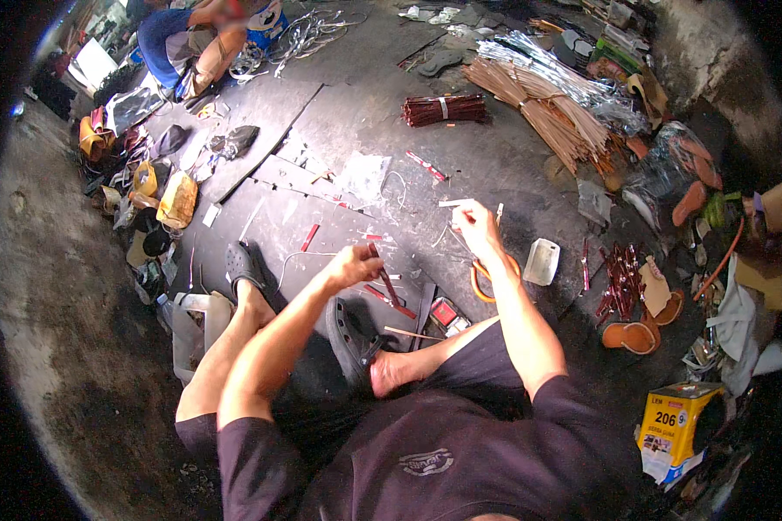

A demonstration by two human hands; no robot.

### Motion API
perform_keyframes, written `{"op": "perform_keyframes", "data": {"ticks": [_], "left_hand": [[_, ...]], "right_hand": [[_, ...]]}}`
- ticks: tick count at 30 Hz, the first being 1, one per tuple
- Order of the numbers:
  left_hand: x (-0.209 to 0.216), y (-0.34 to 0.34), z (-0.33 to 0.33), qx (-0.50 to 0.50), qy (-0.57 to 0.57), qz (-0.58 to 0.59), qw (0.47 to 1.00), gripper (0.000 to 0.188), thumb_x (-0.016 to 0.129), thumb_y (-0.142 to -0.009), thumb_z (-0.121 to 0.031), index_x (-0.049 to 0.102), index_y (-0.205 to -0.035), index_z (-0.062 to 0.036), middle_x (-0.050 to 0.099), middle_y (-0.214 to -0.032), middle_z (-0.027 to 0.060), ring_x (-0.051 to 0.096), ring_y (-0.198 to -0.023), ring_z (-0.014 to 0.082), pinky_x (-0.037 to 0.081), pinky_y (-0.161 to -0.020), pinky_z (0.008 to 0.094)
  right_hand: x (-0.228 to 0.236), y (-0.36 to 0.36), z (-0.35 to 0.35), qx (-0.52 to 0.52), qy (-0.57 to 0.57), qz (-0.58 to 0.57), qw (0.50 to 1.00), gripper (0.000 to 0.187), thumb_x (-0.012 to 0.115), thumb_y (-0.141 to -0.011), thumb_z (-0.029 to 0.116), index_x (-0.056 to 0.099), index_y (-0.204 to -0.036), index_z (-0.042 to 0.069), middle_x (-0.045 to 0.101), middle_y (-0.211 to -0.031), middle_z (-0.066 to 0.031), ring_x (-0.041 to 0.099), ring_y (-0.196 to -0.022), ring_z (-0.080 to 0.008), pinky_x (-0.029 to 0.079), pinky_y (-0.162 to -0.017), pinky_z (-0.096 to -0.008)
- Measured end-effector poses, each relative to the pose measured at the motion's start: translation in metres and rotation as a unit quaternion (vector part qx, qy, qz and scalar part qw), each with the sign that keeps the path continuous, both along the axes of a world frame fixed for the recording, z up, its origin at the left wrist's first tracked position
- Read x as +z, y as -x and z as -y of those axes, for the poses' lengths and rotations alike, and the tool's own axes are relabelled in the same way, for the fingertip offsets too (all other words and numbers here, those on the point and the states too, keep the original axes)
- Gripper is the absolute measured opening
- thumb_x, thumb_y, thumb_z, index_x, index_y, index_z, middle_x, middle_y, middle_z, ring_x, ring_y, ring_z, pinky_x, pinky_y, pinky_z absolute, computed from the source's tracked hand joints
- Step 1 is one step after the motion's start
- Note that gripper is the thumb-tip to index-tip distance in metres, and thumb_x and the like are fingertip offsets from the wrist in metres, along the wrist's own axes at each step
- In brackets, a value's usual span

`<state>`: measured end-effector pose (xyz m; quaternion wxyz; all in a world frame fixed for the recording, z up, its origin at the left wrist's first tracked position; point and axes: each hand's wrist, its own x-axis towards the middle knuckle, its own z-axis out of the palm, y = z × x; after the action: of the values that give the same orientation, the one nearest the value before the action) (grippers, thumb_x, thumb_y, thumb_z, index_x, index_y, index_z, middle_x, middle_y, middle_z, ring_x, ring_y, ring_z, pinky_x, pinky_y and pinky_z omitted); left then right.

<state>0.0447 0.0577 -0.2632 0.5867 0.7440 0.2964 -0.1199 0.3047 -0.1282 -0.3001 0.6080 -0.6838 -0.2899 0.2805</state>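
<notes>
My left hand (354,266) is closed around a dark red strip (382,280), which points down toward the floor. A second dark red strip (391,302) lies just below it. To the right, my right hand (478,227) is raised, its fingers pinching a short pale strip (454,203). An orange loop (476,283) shows partly behind my right forearm; its kind cannot be made out. Between my feet and the right forearm lies a small red and white box (447,314). Short red pieces (310,237) are scattered on the dark floor mat near my left hand.
Right of my arm are a translucent tray (542,262), a pile of dark red strips (621,282), brown sandals (632,337) and a yellow can (679,425). Ahead lie a tied red bundle (444,109) and long brown strips (547,113). Another person (178,48) sits far left.
</notes>
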Motion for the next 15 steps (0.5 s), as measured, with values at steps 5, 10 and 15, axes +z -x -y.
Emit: {"op": "perform_keyframes", "data": {"ticks": [5, 10, 15], "left_hand": [[-0.062, 0.018, 0.042, 0.017, -0.278, -0.068, 0.958, 0.058, 0.068, -0.083, -0.044, 0.058, -0.12, -0.0007, 0.067, -0.108, 0.0259, 0.065, -0.1, 0.0405, 0.051, -0.088, 0.0449], [-0.052, 0.007, 0.051, 0.07, -0.249, -0.019, 0.966, 0.049, 0.064, -0.085, -0.039, 0.062, -0.116, -0.0008, 0.07, -0.104, 0.0214, 0.067, -0.099, 0.0366, 0.052, -0.087, 0.0437], [-0.052, -0.004, 0.06, 0.105, -0.199, 0.013, 0.974, 0.039, 0.068, -0.084, -0.03, 0.066, -0.115, -0.0067, 0.071, -0.103, 0.0194, 0.069, -0.096, 0.0326, 0.054, -0.085, 0.0416]], "right_hand": [[0.037, 0.013, 0.022, -0.093, 0.109, 0.158, 0.977, 0.018, 0.061, -0.093, 0.018, 0.065, -0.104, 0.005, 0.072, -0.094, -0.0138, 0.07, -0.089, -0.0273, 0.053, -0.079, -0.0385], [-0.024, -0.03, 0.012, -0.091, 0.23, 0.345, 0.905, 0.021, 0.06, -0.089, 0.014, 0.066, -0.107, 0.005, 0.067, -0.105, -0.016, 0.064, -0.101, -0.0329, 0.049, -0.089, -0.043], [-0.07, -0.053, -0.005, -0.104, 0.235, 0.493, 0.831, 0.017, 0.063, -0.084, 0.014, 0.068, -0.099, 0.011, 0.059, -0.097, -0.0129, 0.057, -0.1, -0.0334, 0.044, -0.086, -0.0488]]}}
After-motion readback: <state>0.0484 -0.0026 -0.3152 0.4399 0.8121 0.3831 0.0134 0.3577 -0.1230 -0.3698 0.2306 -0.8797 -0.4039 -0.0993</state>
